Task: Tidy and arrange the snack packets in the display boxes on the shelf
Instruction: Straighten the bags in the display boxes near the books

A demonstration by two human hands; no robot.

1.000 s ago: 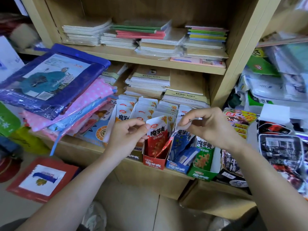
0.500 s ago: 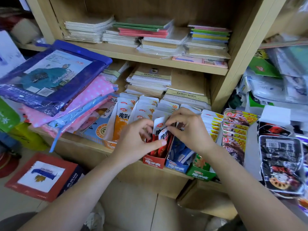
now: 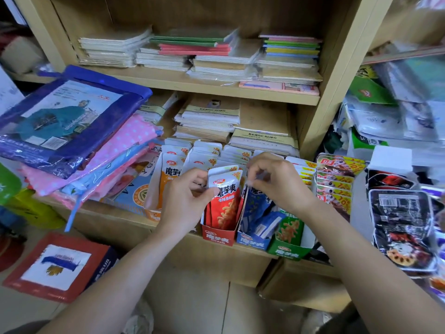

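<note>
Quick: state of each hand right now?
Left hand: pinches the front red packet by its left edge.
Right hand: fingers curled at the top of the blue packet; grip blurred, cannot tell.

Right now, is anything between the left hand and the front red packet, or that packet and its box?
Nothing visible. The left hand pinches the red packet at its edge; it stands inside the red box.
</note>
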